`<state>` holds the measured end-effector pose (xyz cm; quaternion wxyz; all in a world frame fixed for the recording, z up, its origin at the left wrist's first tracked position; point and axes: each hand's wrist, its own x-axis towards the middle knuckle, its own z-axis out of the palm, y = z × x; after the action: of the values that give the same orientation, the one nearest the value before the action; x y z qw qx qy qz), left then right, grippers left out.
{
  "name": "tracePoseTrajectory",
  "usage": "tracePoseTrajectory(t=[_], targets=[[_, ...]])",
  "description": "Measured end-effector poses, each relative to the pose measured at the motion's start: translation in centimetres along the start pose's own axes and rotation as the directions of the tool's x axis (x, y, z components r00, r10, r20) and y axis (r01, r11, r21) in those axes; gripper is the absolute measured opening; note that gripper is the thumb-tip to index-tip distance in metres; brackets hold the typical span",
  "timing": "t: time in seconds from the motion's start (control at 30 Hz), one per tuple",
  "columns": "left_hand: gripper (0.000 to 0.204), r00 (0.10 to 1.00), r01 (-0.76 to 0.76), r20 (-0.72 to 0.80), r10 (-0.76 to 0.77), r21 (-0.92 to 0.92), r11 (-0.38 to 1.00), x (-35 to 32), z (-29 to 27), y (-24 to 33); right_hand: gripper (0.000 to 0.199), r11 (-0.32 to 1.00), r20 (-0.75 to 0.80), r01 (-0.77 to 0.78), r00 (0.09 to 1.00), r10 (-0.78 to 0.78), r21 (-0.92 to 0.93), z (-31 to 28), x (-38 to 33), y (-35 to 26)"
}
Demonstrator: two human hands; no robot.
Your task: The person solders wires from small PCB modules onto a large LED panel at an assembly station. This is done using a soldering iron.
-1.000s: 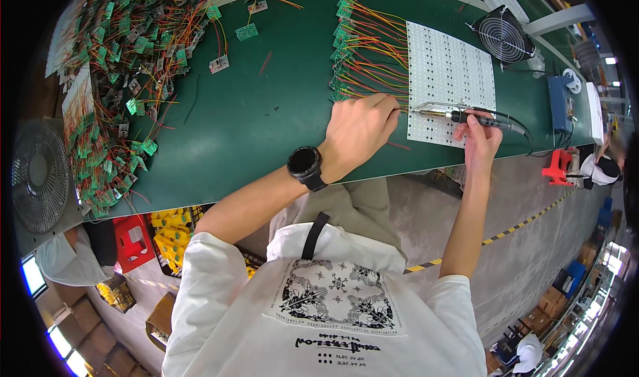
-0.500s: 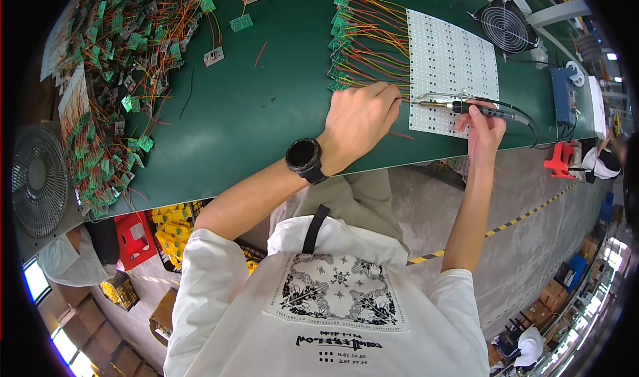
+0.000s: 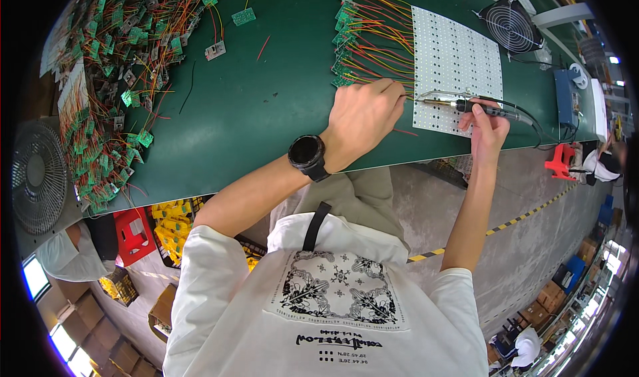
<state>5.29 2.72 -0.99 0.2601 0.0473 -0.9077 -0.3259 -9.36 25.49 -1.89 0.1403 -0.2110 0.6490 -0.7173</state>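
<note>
My right hand [image 3: 487,129] grips a soldering iron [image 3: 461,105] by its black handle, with a thin metal tube running alongside. Its tip points left, over the left edge of a white perforated panel [image 3: 459,64]. Close to that tip, my left hand [image 3: 366,114] is closed in a pinch on a thin wire; the fingertips are mostly hidden. Beyond the left hand, red and yellow wires [image 3: 386,40] run from a column of small green circuit boards [image 3: 343,37] to the panel's left edge.
A large heap of wired circuit boards [image 3: 100,90] covers the left of the green table [image 3: 246,144]. A black fan [image 3: 511,25] stands at the back right, near a blue box [image 3: 567,97]. A grey fan [image 3: 40,170] is at the left edge.
The panel, wires and both hands appear slightly further right in the picture, along with the rest of the table. My hands keep nearly the same pose, the iron's tip still at the panel's left edge.
</note>
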Motion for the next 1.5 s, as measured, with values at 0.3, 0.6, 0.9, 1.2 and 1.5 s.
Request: tracePoseTrajectory(t=[0.3,0.6,0.9,1.2,1.5], targets=[[0.007,0.999,-0.031,-0.014,0.031,0.006,1.0,0.0,0.1,-0.4,0.021,0.998,-0.102,0.026,0.995,-0.02,0.055,0.5,0.2,-0.4],[0.018,0.942,-0.298,0.126,0.311,-0.112,0.948,0.2,-2.8,0.0,0.02,0.998,-0.087,-0.001,0.996,0.007,0.069,0.4,0.0,-0.6],[0.015,0.96,-0.159,0.234,0.157,-0.009,0.987,-0.4,-1.4,0.5,0.018,0.997,-0.072,-0.013,0.997,0.018,0.07,-0.1,-0.1,-0.4],[0.011,0.967,-0.252,0.032,0.252,0.016,0.968,-0.3,0.5,-0.5,0.019,0.999,-0.07,0.003,0.998,0.0,0.044,0.3,-0.2,-0.6],[0.013,0.951,-0.307,0.081,0.298,0.137,0.942,-0.3,0.1,-0.2,0.018,0.998,-0.048,0.02,0.999,-0.016,0.065,0.2,-0.1,-0.4]])
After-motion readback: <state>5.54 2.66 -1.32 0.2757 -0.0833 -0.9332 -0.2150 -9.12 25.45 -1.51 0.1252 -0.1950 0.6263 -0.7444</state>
